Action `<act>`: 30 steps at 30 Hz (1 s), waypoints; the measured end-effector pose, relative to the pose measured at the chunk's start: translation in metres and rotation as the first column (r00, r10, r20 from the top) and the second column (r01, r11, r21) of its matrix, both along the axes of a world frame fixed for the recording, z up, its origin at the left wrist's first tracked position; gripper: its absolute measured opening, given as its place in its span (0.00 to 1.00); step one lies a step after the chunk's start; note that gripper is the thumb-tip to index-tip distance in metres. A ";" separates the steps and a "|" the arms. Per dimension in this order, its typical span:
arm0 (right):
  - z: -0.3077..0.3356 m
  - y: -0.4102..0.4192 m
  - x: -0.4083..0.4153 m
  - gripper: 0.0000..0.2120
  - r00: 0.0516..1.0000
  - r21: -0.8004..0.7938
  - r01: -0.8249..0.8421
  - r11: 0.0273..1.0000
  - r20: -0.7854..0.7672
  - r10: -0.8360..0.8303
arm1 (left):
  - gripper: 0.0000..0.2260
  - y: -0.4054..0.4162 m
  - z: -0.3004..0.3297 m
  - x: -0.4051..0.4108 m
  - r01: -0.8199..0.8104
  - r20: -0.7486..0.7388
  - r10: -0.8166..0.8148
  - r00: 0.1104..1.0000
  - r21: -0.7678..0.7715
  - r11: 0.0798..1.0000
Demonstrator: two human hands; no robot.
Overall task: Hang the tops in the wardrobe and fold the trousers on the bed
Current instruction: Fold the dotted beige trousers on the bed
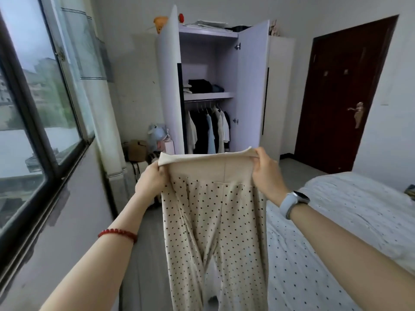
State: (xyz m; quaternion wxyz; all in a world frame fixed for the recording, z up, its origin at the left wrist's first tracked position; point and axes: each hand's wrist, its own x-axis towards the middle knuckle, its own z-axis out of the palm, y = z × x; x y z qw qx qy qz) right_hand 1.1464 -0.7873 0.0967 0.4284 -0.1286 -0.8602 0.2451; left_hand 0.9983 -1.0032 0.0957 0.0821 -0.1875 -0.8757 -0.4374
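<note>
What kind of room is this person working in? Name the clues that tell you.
Most likely a bedroom in a home. A bed with dotted bedding stands on the right, an open wardrobe holds hanging tops and folded clothes, and both hands hold up dotted trousers.

The bed stands to the right of the wardrobe — covered by a white dotted sheet, a dark item at its far edge.
</note>
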 end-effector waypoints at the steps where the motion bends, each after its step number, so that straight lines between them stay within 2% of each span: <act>1: -0.003 0.004 0.003 0.09 1.000 -0.073 0.004 0.997 -0.006 -0.004 | 0.13 0.005 0.001 0.004 0.094 0.084 -0.104 0.991 0.117 0.989; 3: -0.007 0.008 0.012 0.05 0.999 -0.266 -0.035 0.963 -0.010 0.034 | 0.13 0.012 0.000 0.011 0.248 0.229 -0.319 0.920 0.292 0.924; 5: -0.009 0.011 0.019 0.05 0.995 -0.453 -0.087 0.887 0.001 0.098 | 0.13 0.017 -0.003 0.015 0.336 0.276 -0.458 0.845 0.393 0.856; 8: -0.012 0.020 0.035 0.13 0.954 -0.653 -0.255 0.713 -0.049 0.296 | 0.15 0.022 -0.004 0.021 0.465 0.210 -0.547 0.811 0.338 0.818; 10: -0.011 0.028 0.049 0.13 0.880 -0.749 -0.356 0.559 -0.069 0.469 | 0.19 0.023 -0.003 0.027 0.530 0.174 -0.592 0.787 0.300 0.793; 11: -0.012 0.031 0.055 0.11 0.853 -0.762 -0.356 0.541 -0.027 0.522 | 0.19 0.024 -0.004 0.029 0.559 0.161 -0.611 0.775 0.276 0.782; 14: -0.022 0.040 0.066 0.06 0.831 -0.715 -0.300 0.631 0.129 0.541 | 0.13 0.021 -0.006 0.028 0.636 0.139 -0.648 0.749 0.127 0.761; 16: -0.028 0.042 0.069 0.05 0.812 -0.703 -0.275 0.656 0.196 0.550 | 0.12 0.020 -0.007 0.025 0.658 0.124 -0.654 0.746 0.011 0.753; 19: -0.039 0.032 0.074 0.06 0.728 -0.534 -0.272 0.801 0.430 0.534 | 0.16 0.023 -0.016 0.020 0.564 -0.063 -0.581 0.811 -0.179 0.806; 22: -0.056 0.009 0.076 0.16 0.580 -0.371 -0.327 0.869 0.648 0.494 | 0.20 0.025 -0.038 0.020 0.428 -0.254 -0.500 0.828 -0.288 0.857; 24: -0.071 -0.006 0.073 0.14 0.490 -0.265 -0.348 0.899 0.766 0.416 | 0.20 0.024 -0.053 0.024 0.352 -0.348 -0.446 0.825 -0.301 0.886; 26: -0.087 -0.016 0.068 0.13 0.398 -0.154 -0.343 0.927 0.869 0.292 | 0.21 0.024 -0.061 0.030 0.353 -0.414 -0.450 0.791 -0.291 0.889; 28: -0.104 -0.021 0.065 0.14 0.311 -0.094 -0.342 0.935 0.928 0.207 | 0.19 0.022 -0.069 0.032 0.404 -0.417 -0.493 0.764 -0.286 0.869; 30: -0.117 -0.019 0.066 0.16 0.237 -0.064 -0.312 0.948 0.961 0.142 | 0.18 0.018 -0.072 0.030 0.431 -0.365 -0.500 0.785 -0.258 0.865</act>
